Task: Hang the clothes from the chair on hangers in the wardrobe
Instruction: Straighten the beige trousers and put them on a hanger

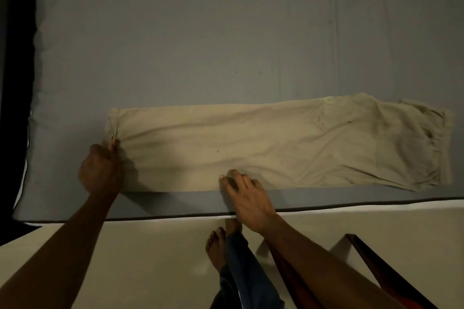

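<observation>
A pair of beige trousers (276, 143) lies flat across a grey mattress (200, 45), legs stacked, hems at left and waistband at right, near the bed's front edge. The person's left hand (100, 170) is closed round the hem end, bunching the cloth; the right hand (247, 198) rests w/ fingers straight on the near edge at mid-leg, holding nothing. Bare feet (216, 246) stand on the pale floor below; a dark wooden chair frame (376, 266) shows at lower right (no hanger or wardrobe in view).

Risk, as judged: if the hem is lifted w/ only one end gripped, the stacked legs could slide apart & the fold go crooked, or the slack waistband end could drag off the mattress edge to the floor.
</observation>
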A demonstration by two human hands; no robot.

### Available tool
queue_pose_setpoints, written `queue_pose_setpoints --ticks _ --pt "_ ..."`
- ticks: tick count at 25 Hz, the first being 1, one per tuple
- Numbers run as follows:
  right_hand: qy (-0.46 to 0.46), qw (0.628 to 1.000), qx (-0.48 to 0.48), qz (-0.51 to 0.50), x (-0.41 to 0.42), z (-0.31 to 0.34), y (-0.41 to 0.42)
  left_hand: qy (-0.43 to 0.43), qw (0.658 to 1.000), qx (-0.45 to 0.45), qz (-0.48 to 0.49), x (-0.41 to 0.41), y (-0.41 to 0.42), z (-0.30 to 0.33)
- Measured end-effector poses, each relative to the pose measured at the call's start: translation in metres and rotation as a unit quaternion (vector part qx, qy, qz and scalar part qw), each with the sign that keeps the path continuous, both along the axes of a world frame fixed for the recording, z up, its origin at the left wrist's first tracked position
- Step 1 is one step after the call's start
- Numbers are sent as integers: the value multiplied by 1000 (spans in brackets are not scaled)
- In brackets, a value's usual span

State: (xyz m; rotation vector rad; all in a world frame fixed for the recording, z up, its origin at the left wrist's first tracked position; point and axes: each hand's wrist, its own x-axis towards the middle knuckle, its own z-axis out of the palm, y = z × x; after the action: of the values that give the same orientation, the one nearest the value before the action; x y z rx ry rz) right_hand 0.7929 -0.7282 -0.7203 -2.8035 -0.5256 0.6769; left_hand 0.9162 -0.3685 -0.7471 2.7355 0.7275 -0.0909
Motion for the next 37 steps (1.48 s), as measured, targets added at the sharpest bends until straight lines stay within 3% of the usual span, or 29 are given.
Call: queue_pose_setpoints --ticks 2,4,8,12,15,18,22,26,31,35,37 --pt "22 997 74 -23 -6 -3 9 -18 1000 -9 0 -2 6 -1" --pt "-19 990 99 -98 -5 -1 5 -38 998 -51 25 -5 9 0" --pt "-120 956 -18 -265 29 -2 -25 -63 990 -88 88 16 4 7" --pt "-132 972 -33 -192 75 -26 -49 -20 990 -110 90 63 -8 6" --pt "-119 966 -37 -228 126 -39 -37 -57 995 -73 36 77 -2 -12" --pt "-128 974 -54 -181 141 -45 -45 -101 990 -86 51 73 6 -23" --pt "-169 924 -102 -328 127 -46 -120 -99 990 -78 55 74 1 -28" --pt "-146 924 -115 -333 118 -43 -178 -82 992 -42 86 74 -11 -29" --pt "-175 896 -114 -393 76 -25 -182 -87 991 -52 83 73 -5 -27" --pt "-139 821 -93 -545 5 -40 -232 -104 993 -25 57 74 -3 -36" --pt "-104 816 -109 -557 -15 -46 -256 -105 992 -7 71 76 -6 -39"
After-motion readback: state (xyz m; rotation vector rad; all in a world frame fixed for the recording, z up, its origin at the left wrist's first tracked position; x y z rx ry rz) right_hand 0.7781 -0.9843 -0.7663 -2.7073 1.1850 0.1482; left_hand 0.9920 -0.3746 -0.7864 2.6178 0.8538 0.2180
